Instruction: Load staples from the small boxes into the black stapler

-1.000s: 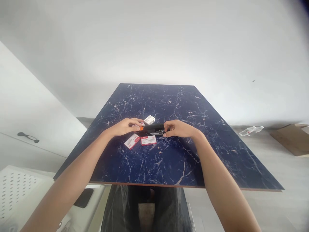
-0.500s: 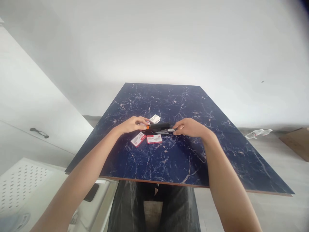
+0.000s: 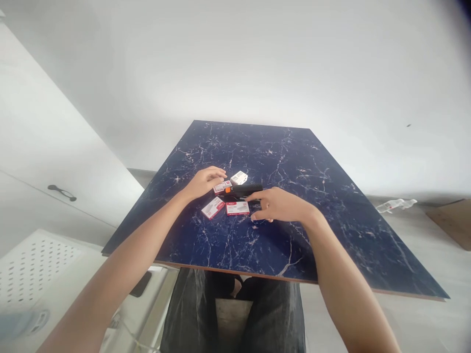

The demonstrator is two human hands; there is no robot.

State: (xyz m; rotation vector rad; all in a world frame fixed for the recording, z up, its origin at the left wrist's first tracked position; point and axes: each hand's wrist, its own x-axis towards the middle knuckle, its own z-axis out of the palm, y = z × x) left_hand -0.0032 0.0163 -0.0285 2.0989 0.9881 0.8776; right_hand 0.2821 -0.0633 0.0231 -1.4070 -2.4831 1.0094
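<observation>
My left hand rests at the back left of a small cluster on the table, its fingers stretched out and thumb against or just beside a small red-and-white box. My right hand has thumb and index finger spread apart. They reach toward the right end of another red-and-white box; contact is unclear. A third such box lies angled at the left. Behind them is a mostly white box. Between the boxes lies a long black object beside an orange piece; its kind is unclear.
The dark blue marble-patterned table stands near a white wall. A white cabinet is at the left, above a perforated white surface. On the floor at right lie a clear plastic bottle and a brown board or box.
My right hand has let go of the silvery item, moved left and nearer me, and spread its fingers. My left hand has shifted slightly back from the orange piece.
</observation>
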